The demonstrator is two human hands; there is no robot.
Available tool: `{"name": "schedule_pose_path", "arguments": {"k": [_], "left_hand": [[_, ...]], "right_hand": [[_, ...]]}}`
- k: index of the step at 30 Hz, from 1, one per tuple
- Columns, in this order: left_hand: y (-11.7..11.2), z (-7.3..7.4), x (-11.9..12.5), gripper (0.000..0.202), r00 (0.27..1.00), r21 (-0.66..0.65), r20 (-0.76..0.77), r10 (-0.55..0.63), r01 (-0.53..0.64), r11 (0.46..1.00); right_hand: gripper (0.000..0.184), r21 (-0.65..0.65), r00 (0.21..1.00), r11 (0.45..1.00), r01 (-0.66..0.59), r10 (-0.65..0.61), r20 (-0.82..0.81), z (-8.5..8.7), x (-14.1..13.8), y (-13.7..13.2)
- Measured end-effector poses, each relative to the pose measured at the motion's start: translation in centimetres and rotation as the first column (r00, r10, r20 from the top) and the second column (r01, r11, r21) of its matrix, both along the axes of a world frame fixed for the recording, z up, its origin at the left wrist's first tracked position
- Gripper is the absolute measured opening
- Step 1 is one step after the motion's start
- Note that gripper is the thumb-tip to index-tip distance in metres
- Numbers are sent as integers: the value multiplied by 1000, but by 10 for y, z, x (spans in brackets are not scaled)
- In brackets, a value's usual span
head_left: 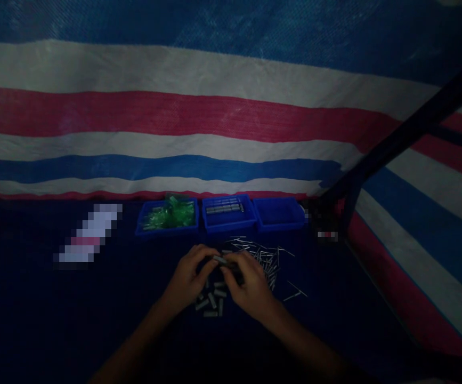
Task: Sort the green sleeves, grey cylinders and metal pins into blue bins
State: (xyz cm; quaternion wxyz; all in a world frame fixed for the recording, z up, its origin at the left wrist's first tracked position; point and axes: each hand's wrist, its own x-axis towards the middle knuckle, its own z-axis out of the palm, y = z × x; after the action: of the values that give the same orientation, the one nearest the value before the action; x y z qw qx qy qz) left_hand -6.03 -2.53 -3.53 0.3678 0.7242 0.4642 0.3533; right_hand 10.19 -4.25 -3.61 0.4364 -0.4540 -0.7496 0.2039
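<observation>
Grey metal sleeve point(220, 260): short, dull cylinder | pinched from both ends by left hand point(188, 274) and right hand point(250, 285), fingertips closed on it | just above dark bench point(95, 320), over loose sleeves point(210, 303), beside thin pins point(266, 257)

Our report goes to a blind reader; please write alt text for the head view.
The left hand and right hand pinch a small grey piece over a dark blue table, among scattered metal pins. Behind them stand three blue bins, against a red, white and blue striped tarp.
</observation>
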Motion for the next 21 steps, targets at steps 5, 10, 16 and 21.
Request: {"name": "schedule_pose_path", "arguments": {"k": [5,10,16,21], "left_hand": [[-1,4,0,20,988,72,-150,-32,43,997],[5,3,-19,19,913,75,-393,-112,153,985],[13,-6,-41,17,854,2,-508,-112,131,991],[16,-8,-35,22,884,0,-457,-100,113,994]], "right_hand": [[17,69,991,997,-26,16,133,-1,3,1],[13,96,990,994,50,-63,129,7,17,12],[15,98,967,974,202,-214,136,32,36,59],[17,-96,897,985,146,-91,433,36,9,112]]}}
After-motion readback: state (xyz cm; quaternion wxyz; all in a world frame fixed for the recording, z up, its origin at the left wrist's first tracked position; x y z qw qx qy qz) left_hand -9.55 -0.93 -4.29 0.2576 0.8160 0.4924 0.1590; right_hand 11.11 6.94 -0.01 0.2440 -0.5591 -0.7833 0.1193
